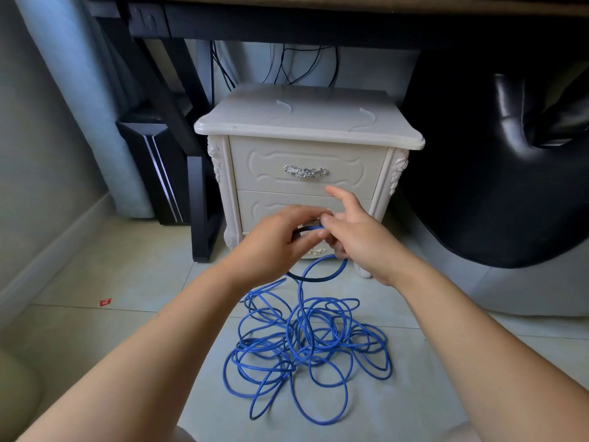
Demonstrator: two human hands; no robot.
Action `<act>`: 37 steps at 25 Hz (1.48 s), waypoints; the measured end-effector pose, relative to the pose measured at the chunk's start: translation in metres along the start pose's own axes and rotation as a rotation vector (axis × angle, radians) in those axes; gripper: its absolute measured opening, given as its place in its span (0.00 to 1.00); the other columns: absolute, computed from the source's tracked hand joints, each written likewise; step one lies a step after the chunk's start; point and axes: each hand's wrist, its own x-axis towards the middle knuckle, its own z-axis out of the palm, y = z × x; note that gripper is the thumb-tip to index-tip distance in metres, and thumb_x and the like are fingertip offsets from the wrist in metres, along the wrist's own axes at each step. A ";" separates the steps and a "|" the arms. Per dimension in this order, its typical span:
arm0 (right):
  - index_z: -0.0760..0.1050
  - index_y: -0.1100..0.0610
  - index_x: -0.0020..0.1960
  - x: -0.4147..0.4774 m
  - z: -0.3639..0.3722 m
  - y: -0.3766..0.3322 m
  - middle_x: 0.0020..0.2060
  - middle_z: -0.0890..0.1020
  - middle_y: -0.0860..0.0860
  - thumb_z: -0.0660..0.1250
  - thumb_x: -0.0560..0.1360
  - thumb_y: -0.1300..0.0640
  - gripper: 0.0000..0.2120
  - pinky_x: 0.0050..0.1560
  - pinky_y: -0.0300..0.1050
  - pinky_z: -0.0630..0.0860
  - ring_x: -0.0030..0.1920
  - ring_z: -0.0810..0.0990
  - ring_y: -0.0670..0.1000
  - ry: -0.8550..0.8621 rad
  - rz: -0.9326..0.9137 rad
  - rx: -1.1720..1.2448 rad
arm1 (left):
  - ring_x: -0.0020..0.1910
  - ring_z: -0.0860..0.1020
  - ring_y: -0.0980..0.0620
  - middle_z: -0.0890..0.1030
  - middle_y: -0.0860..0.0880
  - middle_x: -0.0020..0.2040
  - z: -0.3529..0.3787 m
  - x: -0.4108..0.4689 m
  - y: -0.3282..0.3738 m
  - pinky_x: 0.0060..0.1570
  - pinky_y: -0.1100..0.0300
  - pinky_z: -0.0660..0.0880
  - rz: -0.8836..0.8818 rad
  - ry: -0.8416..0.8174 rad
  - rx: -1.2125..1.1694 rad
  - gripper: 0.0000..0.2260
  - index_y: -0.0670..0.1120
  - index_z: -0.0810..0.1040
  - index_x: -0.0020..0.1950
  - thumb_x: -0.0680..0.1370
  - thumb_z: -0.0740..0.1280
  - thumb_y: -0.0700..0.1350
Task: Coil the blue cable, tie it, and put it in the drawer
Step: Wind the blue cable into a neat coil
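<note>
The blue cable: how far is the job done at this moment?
Nothing looks finished. Most of the blue cable lies tangled on the floor. In hand: the left hand and the right hand hold a first loop. Left: coiling the rest, tying it and storing it; the top drawer is shut.

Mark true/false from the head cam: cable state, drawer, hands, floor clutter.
1. Most of the blue cable lies in a loose tangle on the floor. True.
2. The top drawer is pulled open. False: it is shut, its front flush.
3. The left hand holds a loop of the blue cable. True.
4. The blue cable is coiled and tied. False: only a loop is gathered, and no tie shows.
5. A red scrap lies on top of the nightstand. False: it lies on the floor, left of the nightstand.
</note>
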 end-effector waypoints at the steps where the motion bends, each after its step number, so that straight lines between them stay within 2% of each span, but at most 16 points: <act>1: 0.57 0.48 0.75 0.000 -0.002 0.000 0.33 0.74 0.51 0.56 0.83 0.58 0.22 0.32 0.39 0.64 0.28 0.67 0.45 -0.007 0.008 0.049 | 0.44 0.74 0.64 0.81 0.55 0.47 0.000 0.001 0.000 0.44 0.77 0.65 0.037 0.027 0.068 0.10 0.46 0.80 0.60 0.80 0.66 0.43; 4: 0.64 0.49 0.70 -0.004 -0.009 -0.006 0.32 0.78 0.52 0.56 0.83 0.58 0.16 0.32 0.38 0.70 0.31 0.72 0.48 -0.051 0.031 0.201 | 0.35 0.74 0.63 0.79 0.57 0.36 0.004 0.003 -0.003 0.37 0.75 0.66 -0.035 0.151 0.075 0.05 0.44 0.83 0.51 0.79 0.67 0.42; 6: 0.74 0.55 0.63 -0.006 -0.018 -0.006 0.32 0.80 0.53 0.56 0.83 0.56 0.12 0.39 0.37 0.74 0.35 0.76 0.49 -0.110 0.036 0.123 | 0.26 0.71 0.61 0.74 0.58 0.27 0.004 0.002 -0.005 0.31 0.69 0.67 -0.186 0.210 -0.117 0.05 0.45 0.81 0.47 0.80 0.66 0.43; 8: 0.80 0.58 0.52 -0.009 -0.026 -0.002 0.35 0.82 0.53 0.57 0.83 0.54 0.14 0.42 0.33 0.75 0.37 0.79 0.45 -0.176 0.062 0.000 | 0.23 0.66 0.59 0.72 0.57 0.24 0.002 0.001 -0.004 0.27 0.67 0.65 -0.320 0.234 -0.360 0.08 0.43 0.77 0.45 0.82 0.63 0.43; 11: 0.77 0.59 0.45 -0.012 -0.032 0.003 0.38 0.83 0.53 0.59 0.82 0.59 0.11 0.38 0.32 0.72 0.35 0.80 0.40 -0.239 0.057 0.014 | 0.22 0.66 0.60 0.74 0.57 0.25 0.000 -0.001 -0.001 0.23 0.71 0.62 -0.438 0.203 -0.585 0.10 0.41 0.74 0.46 0.84 0.59 0.42; 13: 0.76 0.58 0.46 -0.011 -0.033 0.006 0.36 0.84 0.52 0.58 0.82 0.59 0.10 0.41 0.37 0.74 0.38 0.82 0.44 -0.223 0.050 0.123 | 0.25 0.69 0.58 0.76 0.54 0.31 0.000 0.002 -0.001 0.25 0.68 0.65 -0.486 0.196 -0.792 0.09 0.42 0.73 0.46 0.84 0.58 0.42; 15: 0.74 0.59 0.45 -0.010 -0.030 0.007 0.30 0.81 0.52 0.57 0.82 0.58 0.11 0.47 0.45 0.78 0.38 0.84 0.51 -0.196 0.088 0.373 | 0.27 0.70 0.56 0.76 0.50 0.34 0.000 0.002 -0.001 0.26 0.65 0.67 -0.519 0.172 -0.990 0.08 0.43 0.72 0.46 0.84 0.58 0.41; 17: 0.72 0.60 0.45 -0.010 -0.024 0.006 0.25 0.71 0.49 0.56 0.83 0.56 0.12 0.45 0.50 0.80 0.28 0.77 0.50 -0.165 0.095 0.522 | 0.27 0.71 0.54 0.74 0.48 0.34 -0.002 0.000 -0.002 0.26 0.64 0.70 -0.537 0.122 -1.087 0.09 0.44 0.71 0.45 0.84 0.57 0.40; 20: 0.72 0.60 0.45 -0.008 -0.018 0.002 0.23 0.61 0.46 0.55 0.84 0.55 0.13 0.30 0.43 0.76 0.22 0.61 0.45 -0.099 0.066 0.512 | 0.27 0.70 0.51 0.72 0.46 0.32 -0.010 -0.004 -0.001 0.30 0.58 0.75 -0.533 -0.018 -1.207 0.09 0.43 0.71 0.45 0.83 0.55 0.39; 22: 0.72 0.59 0.44 -0.007 -0.015 0.000 0.23 0.59 0.44 0.56 0.84 0.55 0.13 0.27 0.40 0.70 0.22 0.58 0.44 -0.084 0.046 0.393 | 0.29 0.73 0.49 0.72 0.45 0.30 -0.011 -0.003 0.002 0.34 0.57 0.78 -0.545 -0.092 -1.170 0.12 0.40 0.74 0.47 0.83 0.54 0.41; 24: 0.73 0.58 0.44 -0.006 -0.010 -0.001 0.23 0.60 0.44 0.56 0.84 0.55 0.12 0.26 0.38 0.64 0.22 0.57 0.43 -0.088 0.029 0.228 | 0.30 0.73 0.48 0.72 0.46 0.29 -0.008 0.002 0.003 0.35 0.59 0.77 -0.550 -0.092 -1.067 0.15 0.41 0.78 0.48 0.84 0.54 0.44; 27: 0.69 0.54 0.45 -0.004 -0.003 -0.003 0.26 0.63 0.45 0.59 0.83 0.53 0.09 0.28 0.38 0.62 0.23 0.59 0.43 -0.032 0.015 0.060 | 0.27 0.63 0.55 0.67 0.53 0.29 -0.002 0.007 0.002 0.31 0.63 0.67 -0.455 -0.056 -0.789 0.12 0.47 0.79 0.52 0.85 0.56 0.45; 30: 0.68 0.54 0.50 -0.002 -0.002 -0.003 0.26 0.64 0.45 0.59 0.83 0.54 0.05 0.28 0.39 0.63 0.23 0.60 0.43 -0.003 0.026 0.146 | 0.25 0.62 0.59 0.66 0.58 0.26 -0.002 0.006 0.005 0.29 0.65 0.61 -0.303 0.002 -0.380 0.09 0.47 0.79 0.52 0.84 0.59 0.46; 32: 0.69 0.58 0.55 -0.003 -0.005 -0.002 0.26 0.66 0.46 0.58 0.83 0.56 0.06 0.28 0.40 0.69 0.24 0.64 0.45 -0.049 0.036 0.268 | 0.23 0.64 0.59 0.67 0.58 0.23 -0.001 0.005 0.006 0.26 0.67 0.60 -0.247 0.020 -0.187 0.09 0.48 0.78 0.48 0.83 0.60 0.47; 34: 0.73 0.62 0.53 -0.004 -0.010 0.000 0.27 0.70 0.51 0.57 0.83 0.55 0.10 0.30 0.44 0.77 0.25 0.71 0.48 -0.110 0.080 0.354 | 0.24 0.62 0.59 0.65 0.56 0.24 0.001 0.003 0.003 0.28 0.64 0.61 -0.300 0.057 -0.206 0.11 0.48 0.76 0.44 0.83 0.59 0.48; 37: 0.75 0.62 0.46 -0.008 -0.018 0.008 0.29 0.78 0.55 0.57 0.83 0.51 0.16 0.37 0.53 0.83 0.31 0.82 0.56 -0.172 0.206 0.410 | 0.26 0.61 0.56 0.63 0.55 0.27 -0.001 0.005 -0.007 0.28 0.63 0.62 -0.490 0.202 -0.542 0.14 0.47 0.72 0.40 0.84 0.58 0.49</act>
